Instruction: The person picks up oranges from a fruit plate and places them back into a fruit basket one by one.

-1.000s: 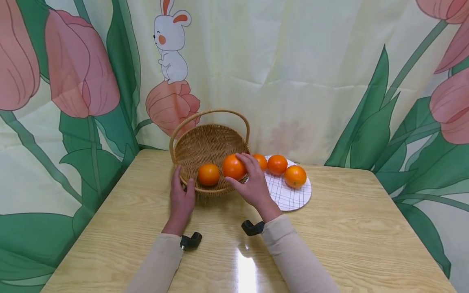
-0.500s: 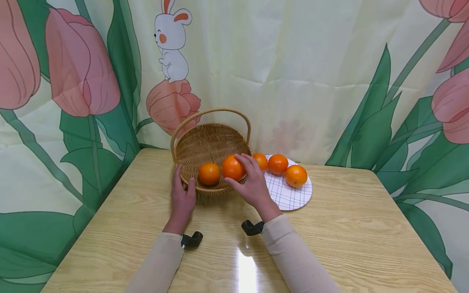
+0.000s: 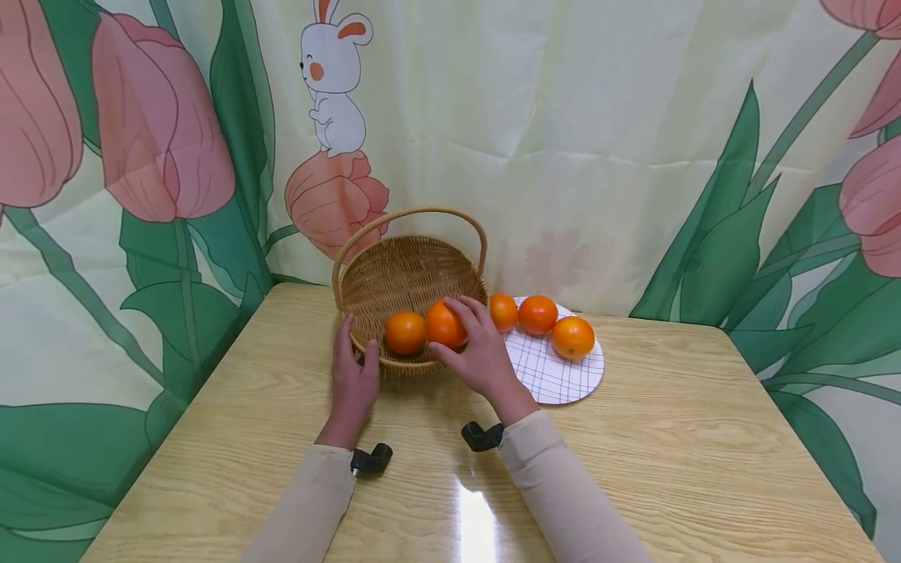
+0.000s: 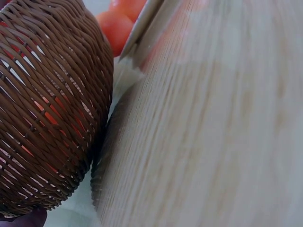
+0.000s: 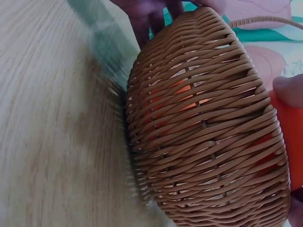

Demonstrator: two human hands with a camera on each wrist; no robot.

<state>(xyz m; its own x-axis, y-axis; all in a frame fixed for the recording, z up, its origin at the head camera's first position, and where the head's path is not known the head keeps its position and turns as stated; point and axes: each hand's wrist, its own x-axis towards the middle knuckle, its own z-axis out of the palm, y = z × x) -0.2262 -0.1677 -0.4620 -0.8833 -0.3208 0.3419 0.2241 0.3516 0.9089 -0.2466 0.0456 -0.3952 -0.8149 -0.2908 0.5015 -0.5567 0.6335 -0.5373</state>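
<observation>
In the head view a brown wicker basket [image 3: 411, 274] with an arched handle stands on the table. My left hand [image 3: 354, 387] holds the basket's left front rim; in the right wrist view the left fingers [image 5: 154, 21] lie against the outer weave. My right hand [image 3: 486, 356] grips an orange [image 3: 442, 324] at the basket's right front, thumb and fingers around it. Left of it a second orange [image 3: 405, 335] lies in the basket, the two seeming to touch. Through the weave both wrist views show orange patches.
Right of the basket a white plate [image 3: 556, 383] with a checked pattern bears several oranges [image 3: 572, 338]. The light wooden table [image 3: 669, 438] ends at a printed curtain [image 3: 584, 156] behind. Black wrist cameras [image 3: 371, 460] sit at both cuffs.
My right hand has moved slightly left and down with its orange, closing the small gap to the other orange. The left hand stays on the basket rim. The head view has shifted a little.
</observation>
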